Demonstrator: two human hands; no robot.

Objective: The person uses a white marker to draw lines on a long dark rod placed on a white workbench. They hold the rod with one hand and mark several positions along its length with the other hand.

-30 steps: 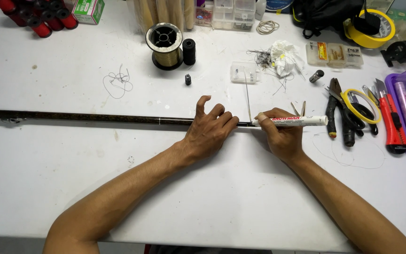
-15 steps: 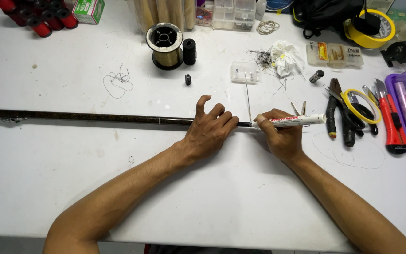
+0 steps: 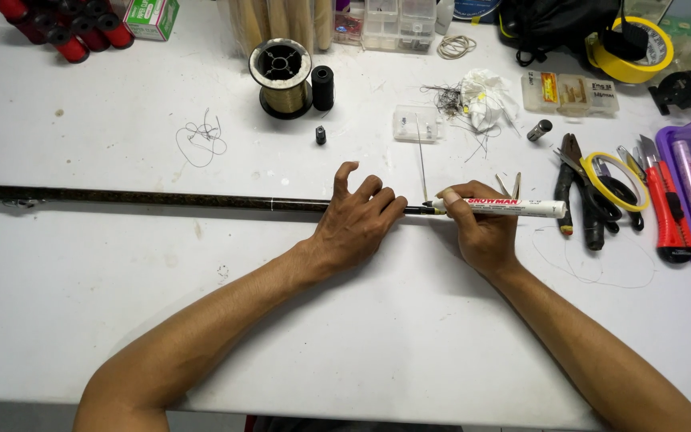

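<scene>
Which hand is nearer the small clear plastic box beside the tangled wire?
The right hand, just below and right of the small clear plastic box. The left hand sits lower-left, pressing the long dark rod.

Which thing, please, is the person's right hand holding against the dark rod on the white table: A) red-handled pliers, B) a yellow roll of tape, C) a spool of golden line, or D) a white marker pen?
D: the right hand holds a white marker pen with its tip at the dark rod, which the left hand presses onto the table.
</scene>
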